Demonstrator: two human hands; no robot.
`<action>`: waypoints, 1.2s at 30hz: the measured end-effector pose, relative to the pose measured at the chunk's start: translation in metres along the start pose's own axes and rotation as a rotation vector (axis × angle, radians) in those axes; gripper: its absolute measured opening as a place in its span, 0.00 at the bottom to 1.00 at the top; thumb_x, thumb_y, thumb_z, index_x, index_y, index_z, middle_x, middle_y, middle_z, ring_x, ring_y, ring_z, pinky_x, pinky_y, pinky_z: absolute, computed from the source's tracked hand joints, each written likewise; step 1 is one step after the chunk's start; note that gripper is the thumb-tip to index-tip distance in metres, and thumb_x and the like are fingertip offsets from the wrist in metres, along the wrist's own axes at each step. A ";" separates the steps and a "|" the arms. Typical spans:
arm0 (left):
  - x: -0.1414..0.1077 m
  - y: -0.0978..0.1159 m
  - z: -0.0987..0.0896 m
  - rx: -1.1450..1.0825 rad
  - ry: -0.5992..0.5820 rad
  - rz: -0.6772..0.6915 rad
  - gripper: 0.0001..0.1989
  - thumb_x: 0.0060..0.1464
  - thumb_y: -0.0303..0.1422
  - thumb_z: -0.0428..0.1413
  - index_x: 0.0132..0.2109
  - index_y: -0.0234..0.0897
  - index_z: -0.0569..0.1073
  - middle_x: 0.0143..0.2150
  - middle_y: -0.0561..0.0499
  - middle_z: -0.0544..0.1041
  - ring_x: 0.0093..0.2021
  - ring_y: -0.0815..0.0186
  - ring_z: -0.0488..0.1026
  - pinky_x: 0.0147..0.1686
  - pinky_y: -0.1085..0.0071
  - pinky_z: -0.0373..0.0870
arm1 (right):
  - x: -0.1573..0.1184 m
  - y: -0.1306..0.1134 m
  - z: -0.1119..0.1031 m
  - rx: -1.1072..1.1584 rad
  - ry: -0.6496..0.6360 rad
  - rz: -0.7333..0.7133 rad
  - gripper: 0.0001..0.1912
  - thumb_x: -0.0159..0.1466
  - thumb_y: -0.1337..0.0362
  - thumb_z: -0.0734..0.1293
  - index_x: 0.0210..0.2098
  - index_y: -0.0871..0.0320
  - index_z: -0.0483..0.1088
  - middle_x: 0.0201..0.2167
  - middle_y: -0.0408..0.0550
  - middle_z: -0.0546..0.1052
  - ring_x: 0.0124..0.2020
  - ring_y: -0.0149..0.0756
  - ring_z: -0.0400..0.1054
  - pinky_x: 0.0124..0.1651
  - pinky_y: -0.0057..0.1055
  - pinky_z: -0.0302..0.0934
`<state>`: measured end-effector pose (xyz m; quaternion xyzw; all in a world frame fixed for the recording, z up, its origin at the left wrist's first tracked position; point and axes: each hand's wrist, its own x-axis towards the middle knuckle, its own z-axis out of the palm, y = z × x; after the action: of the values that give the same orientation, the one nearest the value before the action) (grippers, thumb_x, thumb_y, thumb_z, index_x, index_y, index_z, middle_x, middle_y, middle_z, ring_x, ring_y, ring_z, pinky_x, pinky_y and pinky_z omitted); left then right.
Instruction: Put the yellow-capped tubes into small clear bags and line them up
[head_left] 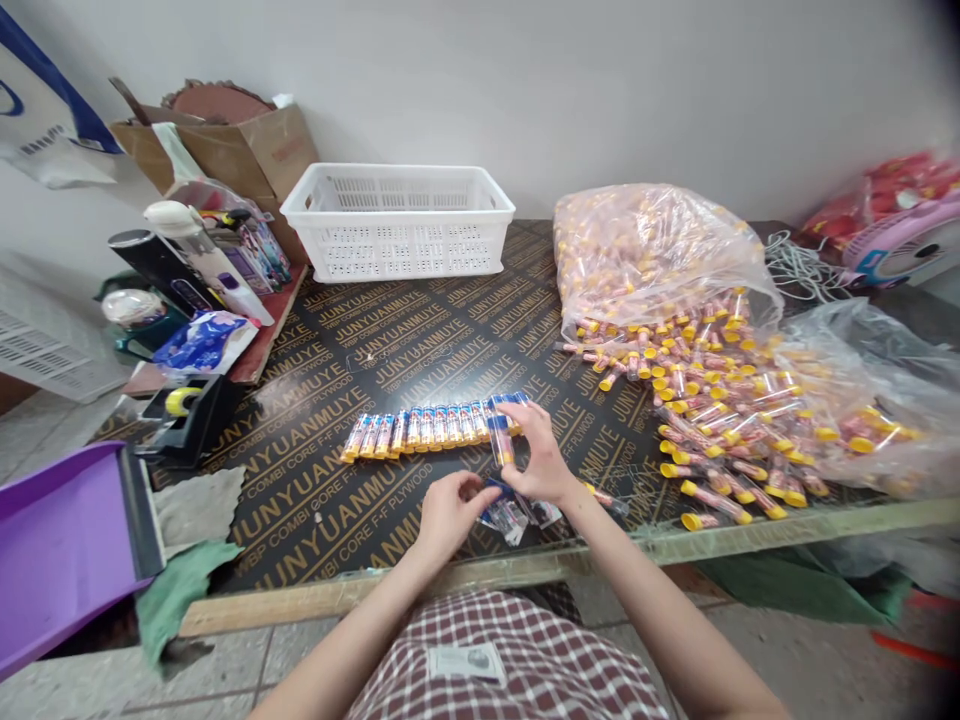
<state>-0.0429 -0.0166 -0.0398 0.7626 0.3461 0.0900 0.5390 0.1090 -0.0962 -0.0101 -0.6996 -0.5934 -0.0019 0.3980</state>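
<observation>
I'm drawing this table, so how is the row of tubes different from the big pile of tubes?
The row of tubes is neat, side by side; the pile of tubes is jumbled. The row shows blue along its far side; the pile looks mostly pink and yellow. The pile has many more tubes than the row. Both show yellow ends.

Workshop, prob. (ply bench w/ bulk tubes)

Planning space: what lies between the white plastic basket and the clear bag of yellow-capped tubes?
In the head view, only gold-lettered black plywood separates basket and bag.
</observation>
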 end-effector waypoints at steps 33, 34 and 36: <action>0.013 -0.002 -0.001 -0.798 -0.050 -0.295 0.20 0.31 0.28 0.66 0.35 0.33 0.69 0.25 0.52 0.76 0.24 0.70 0.72 0.29 0.73 0.70 | -0.067 0.044 -0.077 -0.290 -0.266 0.496 0.29 0.55 0.74 0.59 0.56 0.57 0.57 0.33 0.45 0.70 0.29 0.34 0.65 0.37 0.32 0.61; 0.014 0.001 -0.004 -0.838 -0.050 -0.306 0.21 0.30 0.28 0.67 0.35 0.32 0.71 0.27 0.51 0.77 0.25 0.70 0.73 0.29 0.74 0.70 | -0.063 0.036 -0.076 -0.207 -0.178 0.462 0.28 0.57 0.72 0.59 0.57 0.55 0.57 0.34 0.46 0.70 0.29 0.34 0.65 0.37 0.32 0.62; 0.015 0.004 -0.007 -0.905 -0.035 -0.326 0.17 0.32 0.30 0.68 0.33 0.30 0.73 0.28 0.49 0.78 0.26 0.71 0.73 0.29 0.75 0.71 | -0.055 0.016 -0.070 -0.003 -0.032 0.396 0.20 0.61 0.69 0.59 0.53 0.53 0.63 0.36 0.46 0.70 0.29 0.33 0.66 0.35 0.32 0.64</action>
<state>-0.0340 -0.0028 -0.0368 0.3887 0.3781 0.1329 0.8297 0.1392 -0.1801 0.0023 -0.8032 -0.4506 0.0865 0.3799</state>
